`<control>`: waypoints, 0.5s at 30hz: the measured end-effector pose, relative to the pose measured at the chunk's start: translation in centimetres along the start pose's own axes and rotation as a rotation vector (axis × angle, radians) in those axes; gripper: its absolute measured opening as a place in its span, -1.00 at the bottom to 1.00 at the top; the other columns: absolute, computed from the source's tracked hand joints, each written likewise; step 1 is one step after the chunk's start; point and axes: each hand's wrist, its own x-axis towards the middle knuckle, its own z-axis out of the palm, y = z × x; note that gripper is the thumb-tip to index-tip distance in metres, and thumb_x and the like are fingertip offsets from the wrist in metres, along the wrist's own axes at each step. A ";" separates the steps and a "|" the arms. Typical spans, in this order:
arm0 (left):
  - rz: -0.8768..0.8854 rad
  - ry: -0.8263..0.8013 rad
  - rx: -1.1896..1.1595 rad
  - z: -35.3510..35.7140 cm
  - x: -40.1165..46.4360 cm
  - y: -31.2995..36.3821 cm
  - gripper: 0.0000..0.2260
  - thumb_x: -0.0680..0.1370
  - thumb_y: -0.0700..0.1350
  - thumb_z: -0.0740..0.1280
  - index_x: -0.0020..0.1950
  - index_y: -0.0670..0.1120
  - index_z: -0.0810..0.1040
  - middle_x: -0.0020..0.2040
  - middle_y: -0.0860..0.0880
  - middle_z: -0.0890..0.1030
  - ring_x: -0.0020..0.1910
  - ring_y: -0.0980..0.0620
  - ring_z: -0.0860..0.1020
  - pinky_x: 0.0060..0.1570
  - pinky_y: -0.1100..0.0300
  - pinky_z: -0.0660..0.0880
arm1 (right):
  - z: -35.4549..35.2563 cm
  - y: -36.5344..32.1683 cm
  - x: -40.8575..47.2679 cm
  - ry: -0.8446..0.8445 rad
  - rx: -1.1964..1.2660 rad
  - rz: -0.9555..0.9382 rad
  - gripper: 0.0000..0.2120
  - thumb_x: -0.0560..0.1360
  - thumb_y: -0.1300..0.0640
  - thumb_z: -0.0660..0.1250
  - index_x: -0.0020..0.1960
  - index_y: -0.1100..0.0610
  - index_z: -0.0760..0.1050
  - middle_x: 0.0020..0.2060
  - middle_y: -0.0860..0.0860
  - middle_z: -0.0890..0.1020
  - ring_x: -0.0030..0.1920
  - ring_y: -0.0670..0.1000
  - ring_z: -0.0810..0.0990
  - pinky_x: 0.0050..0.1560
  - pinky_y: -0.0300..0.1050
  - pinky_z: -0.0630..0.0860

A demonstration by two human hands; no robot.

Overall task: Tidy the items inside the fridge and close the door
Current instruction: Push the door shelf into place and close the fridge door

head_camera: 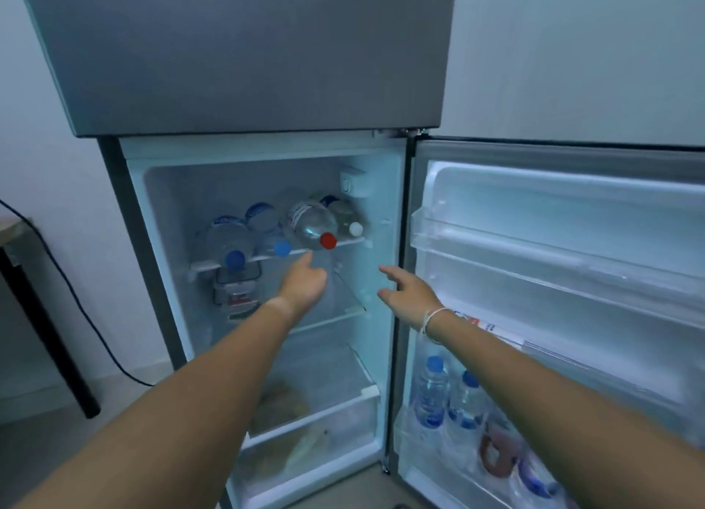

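Fingers [308, 259] of a person's left hand [303, 284] stretch narrowly forward, empty, their tips just beneath the front edge of the top shelf [267, 257] inside an open fridge [160, 218]. To its right, the right hand [410, 293] is spread wide and holds nothing, hovering at the cabinet's right wall, a string bracelet [431, 319] around its wrist. Four water bottles lie on their sides on the top shelf, caps facing outward: two blue-capped bottles [229, 241] at left, a red-capped bottle [313, 224] beside them and a white-capped bottle [349, 218] at far right. Below the shelf, a clear container [236, 291] sits at the left of the second level. Lower down, the crisper drawer [313, 428] holds blurred pale contents. Swung fully open to the right, the door [553, 241] carries upright blue-capped bottles [431, 390] in its bottom rack. A black cable [76, 302] trails down the wall at left.
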 end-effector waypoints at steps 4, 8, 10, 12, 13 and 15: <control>0.172 -0.072 0.044 4.2 -4.0 4.0 -0.49 0.55 -0.29 0.07 0.52 -0.08 0.18 0.34 -0.28 0.47 -0.24 -0.02 0.47 -0.28 0.18 0.42 | -6.7 0.0 -4.0 0.126 -0.121 -0.108 -0.57 0.53 0.22 0.19 0.39 0.07 0.38 0.39 0.06 0.45 0.37 0.07 0.42 0.36 -0.12 0.32; 0.371 -0.164 0.227 9.2 -8.2 8.1 -0.52 0.56 -0.29 0.05 0.50 -0.13 0.21 0.52 -0.12 0.27 0.45 -0.10 0.31 0.43 0.11 0.23 | -12.9 0.3 -7.4 0.295 -0.328 -0.219 -0.63 0.53 0.22 0.18 0.31 0.09 0.46 0.18 0.10 0.57 -0.08 0.01 0.47 0.17 -0.13 0.42; 0.455 -0.219 0.289 12.0 -10.3 9.8 -0.52 0.58 -0.25 0.04 0.51 -0.11 0.18 0.54 -0.10 0.21 0.52 -0.04 0.20 0.47 0.14 0.14 | -15.8 0.3 -9.0 0.380 -0.447 -0.263 -0.67 0.52 0.21 0.16 0.25 0.08 0.51 0.11 0.08 0.58 -0.14 0.01 0.43 0.10 -0.13 0.41; 0.489 -0.239 0.326 14.6 -12.3 11.1 -0.52 0.58 -0.20 0.04 0.52 -0.10 0.15 0.55 -0.11 0.17 0.52 -0.07 0.18 0.47 0.08 0.15 | -18.7 0.1 -10.4 0.459 -0.540 -0.288 -0.67 0.51 0.21 0.17 0.23 0.09 0.52 0.12 0.09 0.58 -0.02 0.10 0.50 0.13 -0.10 0.40; 0.482 -0.222 0.339 15.6 -13.1 11.6 -0.52 0.59 -0.19 0.03 0.53 -0.11 0.14 0.55 -0.12 0.15 0.52 -0.09 0.16 0.46 0.06 0.15 | -20.2 0.1 -10.9 0.503 -0.601 -0.304 -0.67 0.50 0.22 0.17 0.23 0.11 0.52 0.14 0.10 0.57 0.10 0.13 0.50 0.18 -0.06 0.39; 0.450 -0.141 0.344 17.0 -14.1 12.4 -0.53 0.59 -0.17 0.03 0.52 -0.12 0.14 0.55 -0.14 0.12 0.52 -0.11 0.14 0.45 0.05 0.17 | -23.3 0.2 -11.8 0.578 -0.739 -0.321 -0.65 0.49 0.21 0.18 0.25 0.12 0.51 0.20 0.13 0.55 0.23 0.18 0.45 0.27 0.03 0.35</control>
